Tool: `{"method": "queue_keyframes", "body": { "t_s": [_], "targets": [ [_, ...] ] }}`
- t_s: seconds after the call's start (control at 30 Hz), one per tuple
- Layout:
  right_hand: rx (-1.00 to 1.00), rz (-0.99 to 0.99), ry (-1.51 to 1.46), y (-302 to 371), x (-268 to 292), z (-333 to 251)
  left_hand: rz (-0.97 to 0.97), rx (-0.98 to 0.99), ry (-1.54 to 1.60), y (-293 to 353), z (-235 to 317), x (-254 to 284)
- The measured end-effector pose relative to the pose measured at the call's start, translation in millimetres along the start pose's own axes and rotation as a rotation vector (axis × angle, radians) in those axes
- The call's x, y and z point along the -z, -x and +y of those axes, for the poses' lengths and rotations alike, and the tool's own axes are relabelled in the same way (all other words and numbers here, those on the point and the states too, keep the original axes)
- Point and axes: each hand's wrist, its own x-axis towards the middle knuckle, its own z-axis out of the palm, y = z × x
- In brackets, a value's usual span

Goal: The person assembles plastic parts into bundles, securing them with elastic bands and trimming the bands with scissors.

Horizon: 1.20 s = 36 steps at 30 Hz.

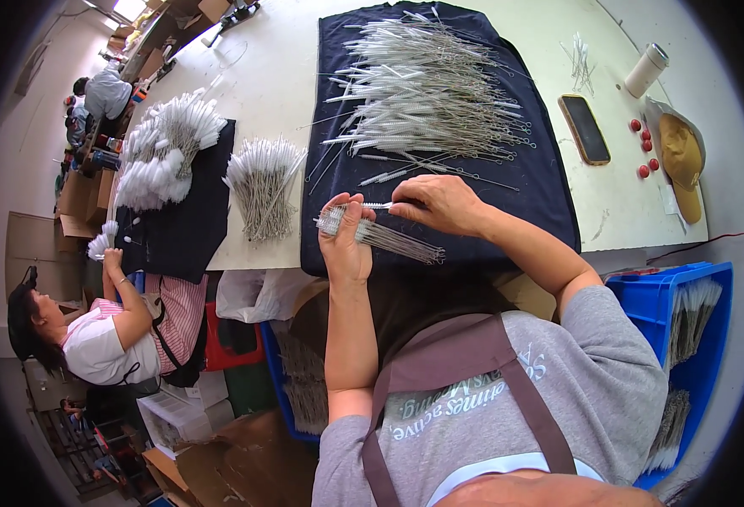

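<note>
Over the near edge of a dark cloth (pixel 538 207), my left hand (pixel 346 245) is closed around a bundle of thin wire brushes (pixel 401 242). Their white bristle ends stick out at the left and the looped wire ends point right. My right hand (pixel 441 204) pinches a single brush (pixel 375 205), which lies across the left fingertips just above the bundle. Beyond both hands, a large pile of the same white-bristled brushes (pixel 427 89) spreads over the cloth, with a few loose ones at its near side.
Left on the table are a stack of brushes (pixel 264 188) and a bigger heap (pixel 169 148), where a co-worker (pixel 122 329) holds several. At right lie a phone (pixel 584 129), a bottle (pixel 645 70), red balls (pixel 647 145) and a cap (pixel 681 156). Blue crates (pixel 642 296) with brushes flank me.
</note>
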Motion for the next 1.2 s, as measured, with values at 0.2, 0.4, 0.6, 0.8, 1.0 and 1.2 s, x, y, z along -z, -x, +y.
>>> {"method": "queue_keyframes", "body": {
  "t_s": [0.2, 0.4, 0.6, 0.8, 1.0, 1.2],
  "targets": [
    [-0.146, 0.071, -0.079, -5.0, -11.8, 22.4, 0.098, 0.063, 0.042, -4.7, -4.8, 18.4],
    [-0.095, 0.121, 0.412, -22.2, -37.0, 88.5, 0.201, 0.17, 0.065, -7.0, -14.5, 24.5],
    [0.066, 0.224, 0.326, -28.1, -32.5, 64.2, 0.235, 0.168, -0.019, -15.8, -29.4, 21.8],
    [0.184, 0.159, 0.155, -21.6, -14.2, 30.1, 0.228, 0.067, -0.075, -13.2, -17.1, -0.1],
    [-0.036, -0.092, -0.056, -10.9, 4.3, 23.9, 0.134, 0.077, -0.005, -8.1, -3.8, 2.0],
    [0.103, 0.046, 0.048, -4.2, -0.5, 21.1, 0.004, 0.166, 0.141, -4.2, -3.0, 1.6]
  ]
}}
